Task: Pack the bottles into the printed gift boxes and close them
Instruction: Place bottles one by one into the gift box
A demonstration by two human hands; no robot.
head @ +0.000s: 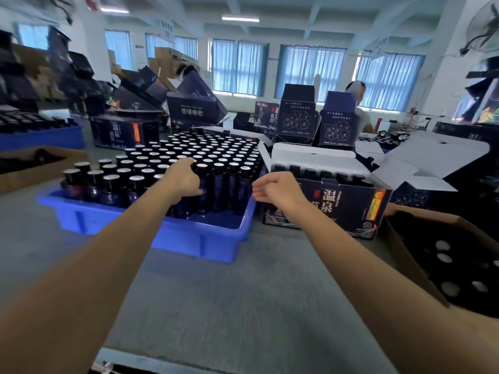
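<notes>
The left hand is reached into a blue plastic crate, and its fingers and thumb are curled round a dark bottle in the near row. The crate is packed with upright black-capped bottles, which extend ahead of and to both sides of that hand. The right hand is held just beside the crate's right end; its fingers are loosely curled and nothing is held in it. Directly behind and to the right of the right hand stands an open printed gift box, dark blue with large Chinese characters, its white flaps raised and a row of bottle tops visible inside. Further to the right of the right forearm, a brown cardboard carton lies open, with pale caps seen within. Both forearms are stretched over the grey tabletop. Beyond both hands, more printed boxes are stacked.
</notes>
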